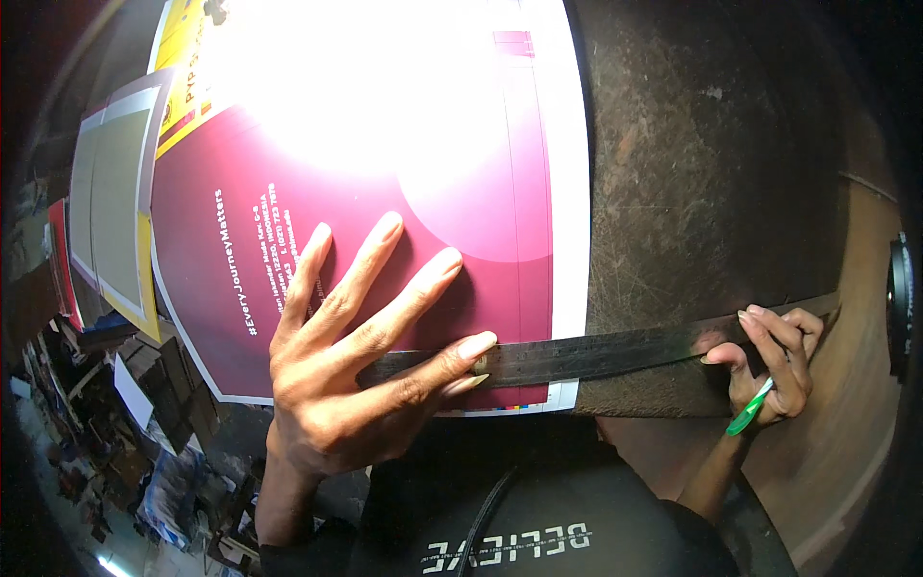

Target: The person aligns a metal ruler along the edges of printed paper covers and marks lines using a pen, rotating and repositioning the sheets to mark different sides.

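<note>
A large printed sheet [207,178], magenta with white margins, lies on the dark worktop, partly washed out by glare. My left hand [351,370] rests on its lower part with the fingers spread. The left thumb presses on a long, dark, flat ruler [596,359], which crosses the sheet near its lower edge and runs past it to the right. My right hand [777,361] grips the ruler toward its right end between thumb and fingers. Tucked in the same hand is a slim green-and-white tool [750,411] whose kind I cannot make out.
The scratched dark worktop [711,173] extends to the right of the sheet. Other printed sheets [115,192] with yellow and grey areas overlap at the left. Below them, piles of paper and a plastic-wrapped bundle [173,500] clutter the floor. A black round-edged object [899,303] sits at far right.
</note>
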`<state>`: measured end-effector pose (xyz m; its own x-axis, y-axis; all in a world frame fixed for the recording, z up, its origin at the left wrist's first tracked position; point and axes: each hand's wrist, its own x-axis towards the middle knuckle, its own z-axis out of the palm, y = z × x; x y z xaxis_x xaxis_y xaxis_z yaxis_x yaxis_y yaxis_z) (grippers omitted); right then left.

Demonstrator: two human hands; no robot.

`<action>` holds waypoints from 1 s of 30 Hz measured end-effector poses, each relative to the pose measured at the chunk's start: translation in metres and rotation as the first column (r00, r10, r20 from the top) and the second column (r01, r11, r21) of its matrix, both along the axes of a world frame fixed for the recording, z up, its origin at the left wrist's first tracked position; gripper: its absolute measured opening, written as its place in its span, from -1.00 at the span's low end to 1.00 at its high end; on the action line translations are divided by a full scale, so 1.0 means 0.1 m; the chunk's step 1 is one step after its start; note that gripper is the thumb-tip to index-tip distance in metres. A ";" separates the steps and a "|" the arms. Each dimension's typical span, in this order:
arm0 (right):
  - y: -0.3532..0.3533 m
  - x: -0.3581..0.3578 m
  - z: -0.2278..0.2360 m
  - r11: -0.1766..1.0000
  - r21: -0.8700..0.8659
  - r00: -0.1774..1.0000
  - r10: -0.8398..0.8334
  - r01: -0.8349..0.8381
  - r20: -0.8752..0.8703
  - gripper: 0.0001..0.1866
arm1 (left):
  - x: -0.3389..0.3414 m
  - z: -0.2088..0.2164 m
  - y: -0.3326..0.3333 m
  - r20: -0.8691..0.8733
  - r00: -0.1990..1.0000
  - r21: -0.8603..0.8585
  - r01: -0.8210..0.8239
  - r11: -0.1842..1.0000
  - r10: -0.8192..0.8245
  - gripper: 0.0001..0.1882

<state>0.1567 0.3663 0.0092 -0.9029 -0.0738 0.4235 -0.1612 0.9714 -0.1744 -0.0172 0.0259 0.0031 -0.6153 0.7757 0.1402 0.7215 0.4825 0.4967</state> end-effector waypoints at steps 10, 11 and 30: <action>0.03 -0.06 0.17 0.999 0.030 0.994 0.007 -0.011 0.113 -0.53 | 0.00 0.00 0.01 0.001 1.000 -0.002 -0.001 1.000 0.001 -0.71; 0.05 -0.08 0.23 0.998 0.052 0.982 0.030 -0.041 0.188 -0.56 | 0.00 0.01 0.00 -0.003 1.000 -0.004 0.006 1.000 -0.006 -0.71; -0.94 -1.04 0.13 0.392 -0.920 0.868 0.452 0.015 0.207 -0.67 | 0.01 -0.01 -0.01 -0.002 0.999 -0.021 0.033 0.999 -0.033 -0.73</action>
